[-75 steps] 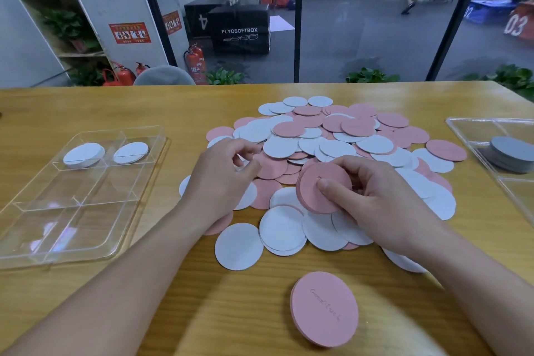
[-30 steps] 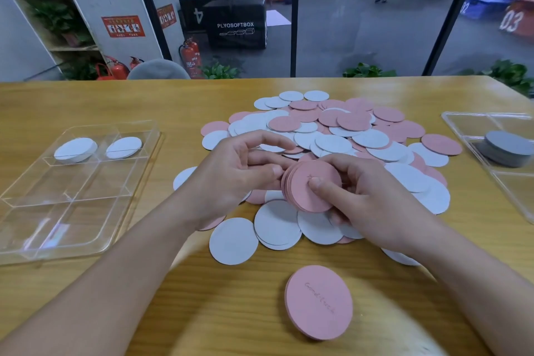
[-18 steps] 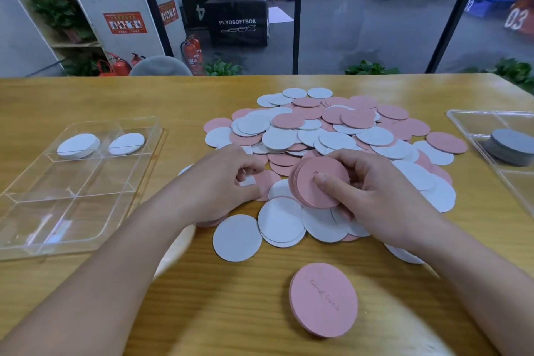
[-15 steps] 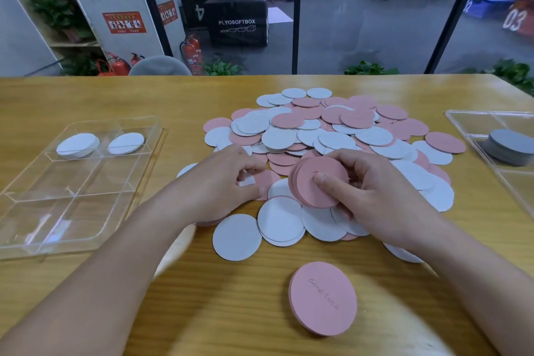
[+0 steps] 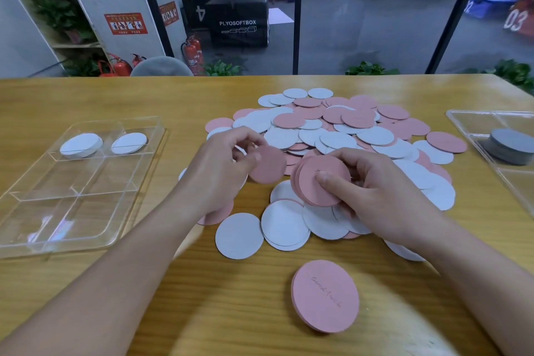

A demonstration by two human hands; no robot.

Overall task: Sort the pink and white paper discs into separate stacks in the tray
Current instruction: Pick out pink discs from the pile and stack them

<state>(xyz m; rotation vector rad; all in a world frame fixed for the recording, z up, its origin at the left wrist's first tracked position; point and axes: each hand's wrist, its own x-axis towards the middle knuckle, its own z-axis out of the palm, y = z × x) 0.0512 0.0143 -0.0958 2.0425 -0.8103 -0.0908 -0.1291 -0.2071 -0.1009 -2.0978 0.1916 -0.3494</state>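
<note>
A loose heap of pink and white paper discs [image 5: 332, 127] covers the middle of the wooden table. My left hand [image 5: 222, 165] pinches a single pink disc [image 5: 270, 166] lifted just above the heap. My right hand [image 5: 372, 191] grips a tilted stack of pink discs [image 5: 315, 185], thumb pressed on its face. The single disc sits just left of that stack. A separate pink stack [image 5: 325, 295] with handwriting lies near the front edge. The clear divided tray [image 5: 72, 211] at left holds two white disc stacks [image 5: 81, 144] in its far compartments.
A second clear tray [image 5: 474, 124] at the right edge holds a stack of grey discs [image 5: 511, 146]. Several white discs [image 5: 239, 235] lie loose in front of the heap. Bare wood shows between the left tray and the heap.
My left hand has picked a pink disc out of the heap and raised it toward the stack in my right hand. The right hand has stayed in place.
</note>
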